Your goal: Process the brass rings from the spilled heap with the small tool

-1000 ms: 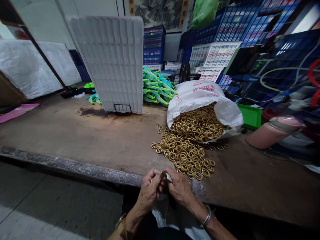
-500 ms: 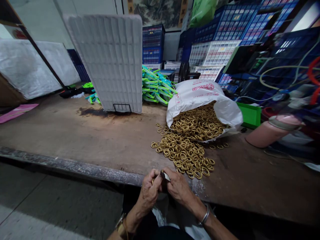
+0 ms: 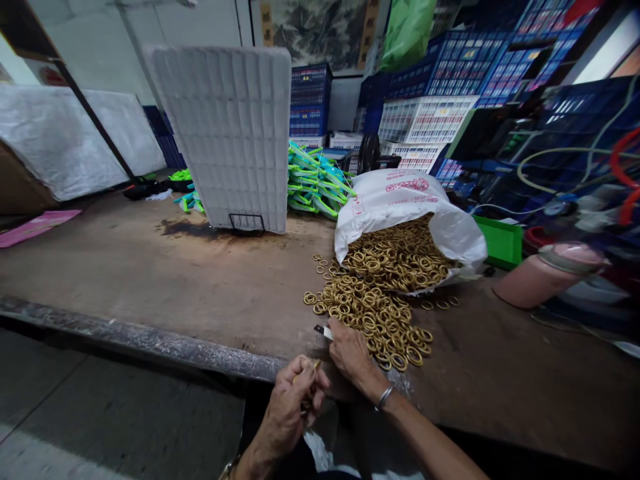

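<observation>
Closest to me, my left hand [image 3: 293,400] is hanging just off the table's edge, its fingers curling in and its thumb pressing toward the forefinger. I am pinching a ring [image 3: 317,365] there; only a bit of its gold-coloured edge is showing, and I cannot tell what else the curled fingers may be covering. A little beyond it, my right hand [image 3: 353,353] is staying apart from the left, closing around a small white-handled cutter [image 3: 325,332], whose dark tip is pointing left over the table [image 3: 225,287]. A metal bracelet [image 3: 384,397] is circling that wrist.

Just past my right knuckles, loose rings [image 3: 367,313] are lying heaped on the wood, spreading from the mouth of a white sack [image 3: 395,188] that is lying on its side, with more rings filling the opening. To its right a pink bottle [image 3: 547,277] is standing tilted in my view, near a green tray [image 3: 500,241]. Farther back, a pale ridged panel [image 3: 225,133] is leaning upright on a black wire stand [image 3: 247,216], bright green strips [image 3: 317,180] are piling beside it, and blue crates [image 3: 310,100] are rising behind.
</observation>
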